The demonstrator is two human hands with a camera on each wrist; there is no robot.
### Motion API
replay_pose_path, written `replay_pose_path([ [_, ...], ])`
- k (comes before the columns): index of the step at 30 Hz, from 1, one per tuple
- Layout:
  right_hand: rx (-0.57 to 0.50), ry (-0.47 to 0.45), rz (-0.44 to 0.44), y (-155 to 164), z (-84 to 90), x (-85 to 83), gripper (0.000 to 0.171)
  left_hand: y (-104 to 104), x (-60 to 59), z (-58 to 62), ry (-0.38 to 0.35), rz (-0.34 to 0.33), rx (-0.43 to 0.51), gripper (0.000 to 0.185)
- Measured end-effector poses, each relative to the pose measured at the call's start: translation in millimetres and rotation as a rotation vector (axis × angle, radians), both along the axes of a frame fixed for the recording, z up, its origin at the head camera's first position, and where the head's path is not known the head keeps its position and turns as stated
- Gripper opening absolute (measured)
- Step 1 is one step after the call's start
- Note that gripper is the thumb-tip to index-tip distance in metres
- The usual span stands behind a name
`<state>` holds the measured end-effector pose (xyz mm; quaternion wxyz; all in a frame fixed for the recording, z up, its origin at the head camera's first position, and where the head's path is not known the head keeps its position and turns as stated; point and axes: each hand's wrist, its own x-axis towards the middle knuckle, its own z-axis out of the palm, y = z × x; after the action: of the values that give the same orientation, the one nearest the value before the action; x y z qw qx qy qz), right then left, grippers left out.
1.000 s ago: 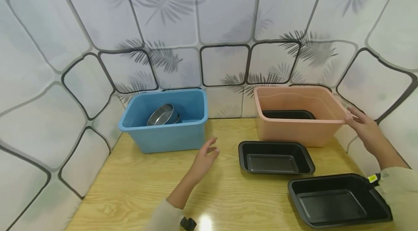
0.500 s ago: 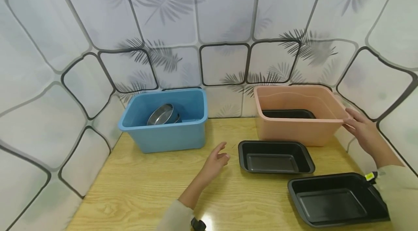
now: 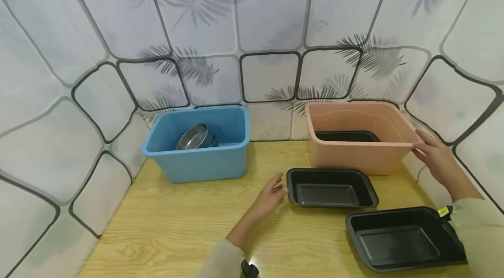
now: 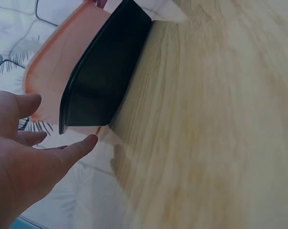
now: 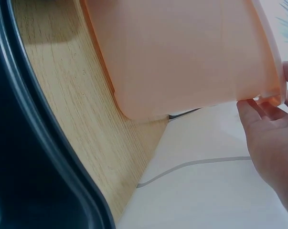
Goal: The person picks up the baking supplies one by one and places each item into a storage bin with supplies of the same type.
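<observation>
My left hand (image 3: 268, 199) reaches toward the left end of a black loaf pan (image 3: 328, 195) on the table. In the left wrist view its fingers are spread, with a small gap between the fingertips (image 4: 90, 142) and the pan's end wall. My right hand (image 3: 438, 160) holds the right rim of a pink plastic bin (image 3: 362, 159). Seen from the right wrist, the fingers (image 5: 251, 114) curl about the bin's rim at its corner. Inside the bin lies another black pan (image 3: 346, 137), partly hidden by the front wall.
A larger black baking pan (image 3: 401, 245) lies at the near right, partly covered by the right sleeve. At the back left stands a blue bin (image 3: 201, 168) with round metal tins (image 3: 196, 138) inside. Patterned cloth (image 3: 271, 29) walls surround the wooden table (image 3: 177, 225).
My left hand has moved right, from beside the blue bin to the left end of the loaf pan. The right hand has shifted slightly but stays at the pink bin's rim.
</observation>
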<state>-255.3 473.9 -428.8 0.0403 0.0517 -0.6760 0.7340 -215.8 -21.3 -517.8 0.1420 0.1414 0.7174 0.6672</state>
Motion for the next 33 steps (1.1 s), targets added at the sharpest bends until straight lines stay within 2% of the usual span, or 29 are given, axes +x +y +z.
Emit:
replay_pose_path([
  [8, 0.001, 0.017, 0.009, 1.2, -1.6, 0.6, 0.07, 14.0, -1.7, -10.6, 0.006, -0.04, 0.028, 0.061],
  [14, 0.032, 0.024, -0.008, 2.8, -3.3, -0.2, 0.07, 22.4, -2.3, -13.2, 0.035, -0.007, -0.022, 0.057],
  [23, 0.06, 0.03, 0.007, 2.7, -4.4, -1.9, 0.069, 29.5, -4.2, -16.7, 0.054, 0.003, -0.061, 0.056],
  [28, 0.107, 0.029, 0.011, 3.8, 1.2, -2.1, 0.068, 31.9, -5.3, -17.2, 0.055, 0.018, -0.049, 0.055],
  [33, 0.196, 0.018, -0.034, 6.2, 7.0, 0.1, 0.062, 33.1, -5.6, -16.5, 0.036, 0.009, -0.026, 0.054],
])
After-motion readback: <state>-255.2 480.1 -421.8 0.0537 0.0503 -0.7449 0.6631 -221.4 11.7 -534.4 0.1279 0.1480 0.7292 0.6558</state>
